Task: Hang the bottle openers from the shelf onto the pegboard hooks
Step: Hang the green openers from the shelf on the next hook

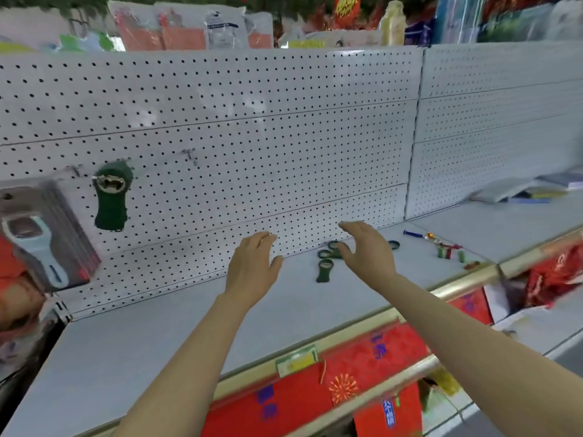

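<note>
A dark green bottle opener (111, 197) with a metal mouth hangs upright from a hook on the white pegboard (284, 137), at its left. More green openers (325, 269) lie flat in a loose cluster on the grey shelf (157, 342) near the board's foot; an empty hook (190, 154) stands to the right of the hung one.

We note the pegboard (252, 127): painted sheet metal by its look, pale grey, matt, evenly perforated. Shelf (189, 326): same smooth matt finish, with a glossy gold-toned edge strip (463, 287). Hung bottle opener (111, 197): dark green matt body, shiny metal insert. Red banners (293, 402) below look like paper.
</note>
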`<move>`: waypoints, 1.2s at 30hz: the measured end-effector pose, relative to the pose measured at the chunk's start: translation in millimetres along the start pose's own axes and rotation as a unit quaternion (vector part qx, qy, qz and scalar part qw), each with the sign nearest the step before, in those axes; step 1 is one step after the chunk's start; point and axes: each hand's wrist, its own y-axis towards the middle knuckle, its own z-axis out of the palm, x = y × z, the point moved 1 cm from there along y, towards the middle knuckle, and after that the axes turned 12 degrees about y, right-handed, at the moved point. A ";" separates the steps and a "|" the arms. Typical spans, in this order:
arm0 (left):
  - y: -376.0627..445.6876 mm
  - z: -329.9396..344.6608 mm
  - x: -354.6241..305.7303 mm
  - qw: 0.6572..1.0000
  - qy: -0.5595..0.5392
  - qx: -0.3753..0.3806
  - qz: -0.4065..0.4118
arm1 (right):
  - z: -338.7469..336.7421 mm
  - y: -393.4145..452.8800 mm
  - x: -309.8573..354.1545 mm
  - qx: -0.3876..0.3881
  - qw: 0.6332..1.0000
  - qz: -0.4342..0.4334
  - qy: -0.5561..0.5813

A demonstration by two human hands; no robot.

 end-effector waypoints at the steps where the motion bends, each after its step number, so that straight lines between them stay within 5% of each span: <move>1: 1.7 10.9 -8.8 1.000 -0.001 0.014 -0.007 | -5.5 -3.3 -14.5 0.003 1.000 0.000 -0.007; 23: 116.8 230.1 -109.4 0.944 0.016 0.322 -0.064 | 1.6 15.0 -246.6 0.132 0.971 0.173 -0.101; 36: 126.5 295.8 -95.6 0.963 0.093 0.248 -0.054 | 33.8 73.9 -330.9 0.211 0.942 0.212 -0.154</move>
